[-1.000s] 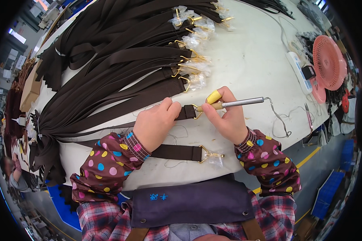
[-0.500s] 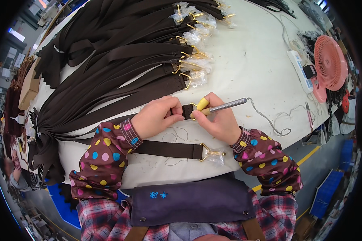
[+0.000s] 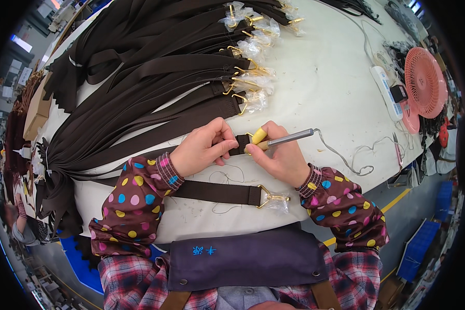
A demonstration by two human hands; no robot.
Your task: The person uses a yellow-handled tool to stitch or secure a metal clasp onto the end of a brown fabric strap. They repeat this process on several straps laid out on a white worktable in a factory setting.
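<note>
Presumably for steadiness, my left fingers [image 3: 224, 149] pinch the dark strap [image 3: 242, 145] beside the tool [image 3: 293, 136] my right fingers [image 3: 258, 155] clasp tightly.

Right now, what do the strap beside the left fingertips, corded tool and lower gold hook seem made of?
Strap: probably woven webbing, matt dark brown, judging by its flat, glossless band.
Corded tool: likely metal, given its silvery sheen; its tan end could be wood.
Gold hook: apparently polished metal, from its yellow glint, partly under clear film.
</note>
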